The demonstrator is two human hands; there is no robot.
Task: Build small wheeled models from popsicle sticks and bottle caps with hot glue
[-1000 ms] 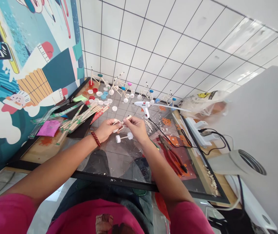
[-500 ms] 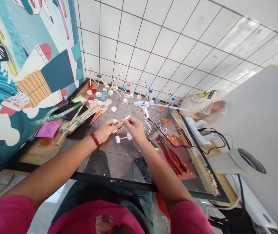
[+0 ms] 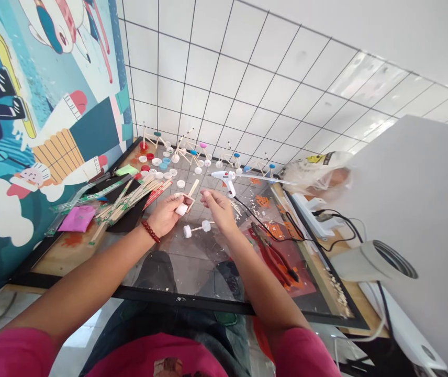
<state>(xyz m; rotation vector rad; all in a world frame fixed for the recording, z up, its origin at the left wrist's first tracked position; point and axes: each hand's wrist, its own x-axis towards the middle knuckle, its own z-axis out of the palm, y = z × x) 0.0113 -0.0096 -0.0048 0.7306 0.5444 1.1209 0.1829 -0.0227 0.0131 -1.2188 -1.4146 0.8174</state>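
Observation:
My left hand (image 3: pixel 167 212) is closed on a small wooden stick piece with a white bottle cap (image 3: pixel 182 208) on it; a short stick points up from it. My right hand (image 3: pixel 216 205) hovers just to the right, fingers pinched together, no longer touching the stick piece; whether it holds anything is hidden. Below both hands a stick axle with two white caps (image 3: pixel 197 228) lies on the glass table (image 3: pixel 192 262). A white glue gun (image 3: pixel 226 178) stands just beyond my right hand.
Loose red, white and blue caps (image 3: pixel 157 161) and several stick-and-cap models (image 3: pixel 192 146) sit at the back by the tiled wall. Packs of wooden sticks (image 3: pixel 130 195) lie left. Pliers (image 3: pixel 275 251), a black cable, a power strip (image 3: pixel 310 207) and a plastic bag (image 3: pixel 318 170) are right.
My right hand has let go of the stick piece and drawn slightly away. The left hand now holds the piece alone, tilted upright. The view has shifted a little.

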